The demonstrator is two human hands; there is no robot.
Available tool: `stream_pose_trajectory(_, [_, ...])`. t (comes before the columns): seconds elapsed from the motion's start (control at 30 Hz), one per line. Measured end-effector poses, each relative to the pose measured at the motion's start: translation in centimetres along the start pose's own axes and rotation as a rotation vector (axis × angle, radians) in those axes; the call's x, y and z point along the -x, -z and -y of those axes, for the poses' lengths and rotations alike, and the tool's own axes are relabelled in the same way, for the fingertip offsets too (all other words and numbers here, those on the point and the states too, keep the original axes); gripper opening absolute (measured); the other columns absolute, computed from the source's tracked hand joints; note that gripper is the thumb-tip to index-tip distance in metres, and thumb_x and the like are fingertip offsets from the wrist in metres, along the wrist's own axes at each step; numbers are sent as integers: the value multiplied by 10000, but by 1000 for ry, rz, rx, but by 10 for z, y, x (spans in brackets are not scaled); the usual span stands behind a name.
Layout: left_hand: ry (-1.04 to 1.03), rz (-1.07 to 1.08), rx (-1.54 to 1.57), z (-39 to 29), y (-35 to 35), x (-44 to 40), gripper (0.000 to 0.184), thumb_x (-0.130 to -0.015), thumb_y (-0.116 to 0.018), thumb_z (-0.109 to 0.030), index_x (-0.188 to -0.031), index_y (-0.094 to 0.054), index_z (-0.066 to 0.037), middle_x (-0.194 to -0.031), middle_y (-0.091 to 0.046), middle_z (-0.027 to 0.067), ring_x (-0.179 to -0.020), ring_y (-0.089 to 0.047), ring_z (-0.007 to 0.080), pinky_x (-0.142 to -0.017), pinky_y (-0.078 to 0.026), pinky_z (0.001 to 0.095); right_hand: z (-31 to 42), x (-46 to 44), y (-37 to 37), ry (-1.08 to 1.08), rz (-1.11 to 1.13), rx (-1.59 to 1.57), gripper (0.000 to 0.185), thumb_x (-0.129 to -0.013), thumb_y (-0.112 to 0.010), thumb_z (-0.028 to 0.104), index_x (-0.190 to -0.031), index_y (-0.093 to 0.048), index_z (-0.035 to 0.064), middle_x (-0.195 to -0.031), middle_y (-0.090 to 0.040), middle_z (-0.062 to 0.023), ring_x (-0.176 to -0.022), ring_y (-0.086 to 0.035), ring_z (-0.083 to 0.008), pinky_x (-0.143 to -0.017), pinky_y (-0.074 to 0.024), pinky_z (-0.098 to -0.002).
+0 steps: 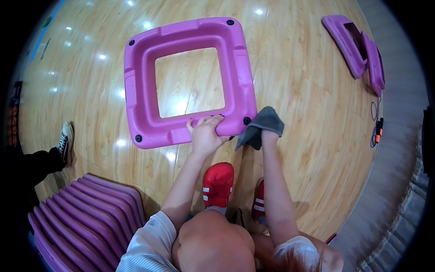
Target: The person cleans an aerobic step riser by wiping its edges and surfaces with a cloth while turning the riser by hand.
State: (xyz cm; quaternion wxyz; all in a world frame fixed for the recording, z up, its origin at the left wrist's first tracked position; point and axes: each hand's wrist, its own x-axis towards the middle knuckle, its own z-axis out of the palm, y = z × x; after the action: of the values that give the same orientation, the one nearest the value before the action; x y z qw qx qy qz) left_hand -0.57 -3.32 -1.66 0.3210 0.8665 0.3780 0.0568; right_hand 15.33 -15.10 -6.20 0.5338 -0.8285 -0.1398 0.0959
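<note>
A purple square plastic frame with an open middle and black round feet at its corners is in front of me. My left hand grips its near rim, fingers curled over the inner edge. At the near right corner, my right hand is mostly covered by a grey cloth. The cloth touches or lies right beside that corner, close to the black foot. The fingers of my right hand are hidden under the cloth.
Several purple panels stand stacked at the lower left. More purple pieces lie at the upper right, near a cable and a grey curtain. Another person's shoe is at the left. My red shoes are below.
</note>
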Motion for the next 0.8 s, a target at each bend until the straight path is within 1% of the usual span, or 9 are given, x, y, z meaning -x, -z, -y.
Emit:
stream_pose_trajectory(0.1, [13, -10, 2, -1, 0, 0, 557, -554, -801, -311, -1065, -651, -151, -1089, -644, 9, -1060, -539, 181, -997, -213, 555, 11, -7, 14, -57, 25, 178, 183, -839, -578, 185, -888, -670, 34, -839, -672, -95, -796, -615, -203, -757, -474, -308])
stream_pose_trajectory(0.13, [13, -5, 3, -1, -1, 2, 557, -554, -801, -311, -1065, -651, -151, -1089, -644, 9, -1060, -539, 181, -997, -213, 555, 33, -9, 14, 118, 350, 622, 175, -815, -604, 180, -876, -663, 26, -839, -667, -94, -788, -607, -188, -755, -467, -295])
stream_pose_trajectory(0.2, [10, 15, 10, 0, -1, 0, 605, -541, -807, -290, -1104, -631, -155, -1118, -630, 9, -1084, -526, 191, -1002, -194, 513, 42, 3, -2, 294, 670, 1054, 174, -792, -630, 175, -863, -655, 19, -838, -662, -92, -781, -599, -173, -754, -460, -282])
stream_pose_trajectory(0.27, [13, 28, -11, 0, 0, 0, 608, -541, -807, -293, -1107, -630, -159, -1118, -630, 8, -1086, -525, 191, -1002, -194, 511, 24, 33, -26, -259, -140, -99, 194, -736, -632, 179, -842, -649, 17, -819, -661, -125, -851, -614, -285, -795, -482, -310])
stream_pose_trajectory(0.33, [17, 41, -30, 0, 0, 0, 612, -540, -807, -296, -1109, -629, -163, -1118, -630, 6, -1088, -523, 191, -1002, -193, 510, 31, 41, -19, 147, 57, 249, 209, -663, -663, 155, -816, -615, 21, -793, -628, -149, -840, -581, -325, -803, -459, -349])
stream_pose_trajectory(0.47, [23, 53, -32, 2, 0, 0, 629, -538, -804, -322, -1121, -624, -169, -1124, -627, 1, -1091, -522, 188, -999, -198, 511, 44, 59, -29, 452, -152, 317, 224, -630, -701, 190, -719, -580, 24, -726, -589, -135, -727, -536, -311, -713, -399, -429])
stream_pose_trajectory(0.57, [23, 56, -45, 1, 0, 0, 632, -541, -802, -331, -1125, -622, -170, -1129, -624, 0, -1090, -522, 188, -998, -200, 515, 43, 63, -25, 414, -99, 454, 198, -635, -700, 202, -699, -583, 56, -690, -539, -117, -703, -524, -308, -708, -402, -433])
stream_pose_trajectory(0.63, [25, 60, -48, 1, 1, 0, 630, -545, -801, -331, -1127, -622, -170, -1131, -623, 0, -1090, -522, 189, -998, -201, 516, 41, 53, -10, 503, 157, 505, 126, -704, -622, 219, -709, -595, 96, -652, -541, -93, -682, -537, -286, -693, -405, -419])
stream_pose_trajectory(0.8, [34, 46, -40, -2, -5, -2, 623, -552, -801, -334, -1126, -623, -170, -1135, -623, 2, -1091, -522, 191, -995, -200, 524, 38, 35, -5, 520, 210, 838, 142, -736, -547, 234, -645, -551, 125, -629, -556, -78, -653, -554, -261, -641, -410, -400])
